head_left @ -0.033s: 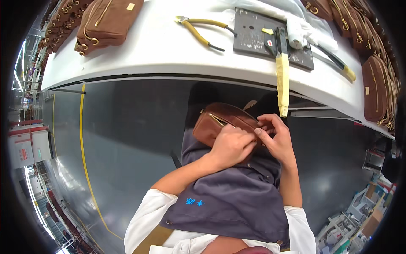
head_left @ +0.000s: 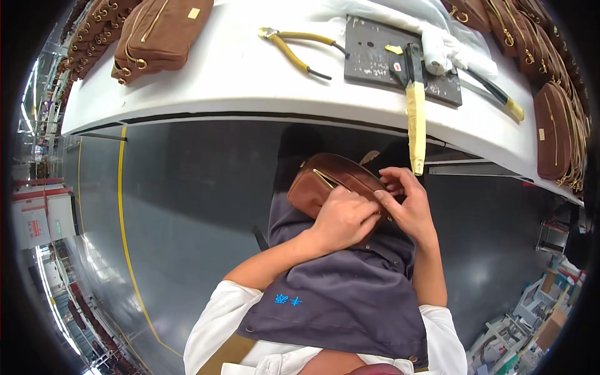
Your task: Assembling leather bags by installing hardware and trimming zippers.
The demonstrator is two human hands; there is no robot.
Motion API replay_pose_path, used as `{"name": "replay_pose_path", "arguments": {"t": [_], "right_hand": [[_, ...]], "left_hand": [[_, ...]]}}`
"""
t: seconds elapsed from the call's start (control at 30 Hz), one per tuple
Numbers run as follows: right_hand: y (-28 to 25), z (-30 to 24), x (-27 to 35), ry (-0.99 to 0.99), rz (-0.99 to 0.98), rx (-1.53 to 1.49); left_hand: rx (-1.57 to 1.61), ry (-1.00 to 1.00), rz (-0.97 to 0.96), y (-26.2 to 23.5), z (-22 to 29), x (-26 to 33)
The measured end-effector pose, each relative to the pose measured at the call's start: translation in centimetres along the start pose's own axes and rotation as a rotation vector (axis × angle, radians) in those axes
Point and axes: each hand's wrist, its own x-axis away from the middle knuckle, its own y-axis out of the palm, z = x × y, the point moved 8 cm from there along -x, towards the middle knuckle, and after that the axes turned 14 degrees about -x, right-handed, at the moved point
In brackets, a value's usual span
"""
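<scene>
A brown bag [head_left: 306,190] with a gold zipper rests tilted on my lap, over the dark apron [head_left: 337,281]. My left hand [head_left: 345,217] is curled at the open zipper on the bag's front, its fingertips hidden in or behind the material. At the bag's right end, my right hand [head_left: 407,203] pinches the edge between thumb and bent fingers. Exactly which small part lies under those fingertips is hidden. A strip-like tab [head_left: 370,157] sticks up behind the bag's top edge.
On the white table [head_left: 237,75] lie yellow-handled pliers [head_left: 294,53], a dark pitted plate [head_left: 372,53], a hammer with a taped handle [head_left: 415,125] jutting over the edge, and another yellow-ended tool [head_left: 509,106]. Brown bags [head_left: 159,44] stand left; several more [head_left: 553,131] line the right.
Both hands keep nearly the same place on the bag. The bag has shifted very slightly to the right.
</scene>
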Motion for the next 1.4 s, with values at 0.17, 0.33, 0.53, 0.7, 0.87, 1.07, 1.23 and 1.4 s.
{"name": "replay_pose_path", "arguments": {"t": [0.17,0.33,0.53,0.7,0.87,1.07,1.23,1.4], "right_hand": [[1.5,1.5,-1.4,0.081,-0.174,0.181],[1.6,1.9,-1.3,0.242,-0.065,-0.31],[0.3,1.0,0.5,0.289,0.321,-1.163],[-1.6,-2.0,1.5,0.206,0.37,-1.285],[-2.3,-3.7,0.8,0.187,0.331,-1.372],[-2.3,-3.8,-1.0,0.209,0.248,-1.434],[-2.2,-2.2,-2.5,0.279,0.293,-1.382],[-1.6,-1.4,-2.9,0.203,0.265,-1.404]], "left_hand": [[0.032,0.103,-0.014,-0.5,1.2,-0.2],[0.046,0.042,-0.021,-3.2,0.7,-1.0],[0.143,0.0,-0.004,-7.4,1.4,-4.0],[0.154,0.17,0.0,-10.2,4.3,-6.6],[0.084,0.227,0.042,-12.1,5.7,-8.6],[0.103,0.169,0.046,-13.5,5.3,-10.3],[0.21,-0.011,-0.066,-11.9,3.0,-11.6],[0.335,-0.003,-0.074,-11.1,2.2,-11.7]]}}
